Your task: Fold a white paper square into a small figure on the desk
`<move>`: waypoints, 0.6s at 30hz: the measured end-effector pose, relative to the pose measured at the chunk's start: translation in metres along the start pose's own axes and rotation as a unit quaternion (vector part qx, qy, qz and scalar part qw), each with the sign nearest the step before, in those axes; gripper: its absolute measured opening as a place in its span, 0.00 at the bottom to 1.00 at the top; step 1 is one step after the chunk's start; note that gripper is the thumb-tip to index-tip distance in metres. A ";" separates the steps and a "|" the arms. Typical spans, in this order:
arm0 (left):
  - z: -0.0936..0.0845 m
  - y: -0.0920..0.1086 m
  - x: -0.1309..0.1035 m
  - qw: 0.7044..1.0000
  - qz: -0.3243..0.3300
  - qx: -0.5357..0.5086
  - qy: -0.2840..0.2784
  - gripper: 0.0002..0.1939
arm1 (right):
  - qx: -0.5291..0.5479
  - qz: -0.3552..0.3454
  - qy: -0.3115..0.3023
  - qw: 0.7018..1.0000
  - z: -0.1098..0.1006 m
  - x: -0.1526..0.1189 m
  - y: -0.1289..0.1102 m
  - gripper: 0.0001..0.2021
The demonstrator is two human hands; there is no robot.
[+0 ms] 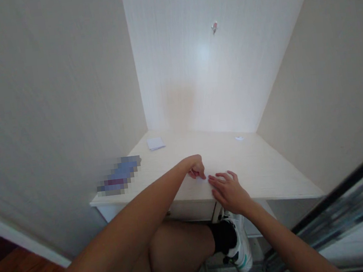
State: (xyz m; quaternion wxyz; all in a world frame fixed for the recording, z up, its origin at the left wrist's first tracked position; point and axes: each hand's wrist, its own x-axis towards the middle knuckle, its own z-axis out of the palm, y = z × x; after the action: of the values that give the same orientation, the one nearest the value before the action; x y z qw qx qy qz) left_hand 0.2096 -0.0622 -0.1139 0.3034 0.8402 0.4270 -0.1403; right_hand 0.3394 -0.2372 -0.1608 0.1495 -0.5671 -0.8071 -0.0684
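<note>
On the pale desktop (232,154), my left hand (197,165) is bent down at the wrist with its fingers curled. Its fingertips press near the surface, and a small pale patch shows beside them, too small to make out. My right hand (228,189) lies just to the right, palm down with fingers spread, its fingertips touching the desktop close to the left ones. Whatever lies under the left fingers is mostly hidden.
A folded white paper (155,143) lies at the back left, a small white scrap (239,138) at the back right. A blurred-out blue item (120,175) rests by the left wall. A hook (214,27) is on the back panel. My shoe (241,245) is below the desk edge.
</note>
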 end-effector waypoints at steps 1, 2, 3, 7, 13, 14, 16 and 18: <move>0.000 0.002 0.001 1.000 -0.016 0.001 -0.014 0.17 | -0.001 0.001 0.002 1.000 0.000 0.000 0.000 0.21; -0.001 0.003 0.003 0.999 -0.032 0.005 -0.027 0.17 | -0.002 0.002 0.005 1.000 0.001 0.000 0.000 0.21; -0.002 0.006 0.004 0.998 -0.048 0.010 -0.039 0.17 | -0.003 0.002 0.007 1.000 0.001 0.000 0.000 0.21; -0.010 0.018 0.013 0.994 -0.085 0.022 -0.058 0.17 | -0.005 -0.001 0.014 1.000 0.001 0.000 -0.001 0.21; -0.012 0.027 0.018 0.993 -0.095 0.016 -0.069 0.17 | -0.014 -0.005 0.019 1.000 0.000 -0.001 -0.001 0.20; -0.010 0.026 0.017 0.994 -0.089 0.013 -0.067 0.17 | -0.014 -0.006 0.019 1.000 0.000 -0.001 -0.001 0.20; -0.007 0.022 0.014 0.996 -0.070 0.009 -0.057 0.17 | -0.014 -0.008 0.020 1.000 0.000 -0.001 -0.002 0.20; -0.004 0.017 0.009 0.998 -0.043 0.008 -0.044 0.17 | -0.012 -0.006 0.024 1.000 -0.001 -0.001 -0.003 0.20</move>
State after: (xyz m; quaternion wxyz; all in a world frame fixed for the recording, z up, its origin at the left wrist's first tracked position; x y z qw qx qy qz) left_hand 0.2279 -0.0616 -0.1083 0.3089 0.8163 0.4483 -0.1931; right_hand 0.3375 -0.2391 -0.1604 0.1612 -0.5621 -0.8059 -0.0928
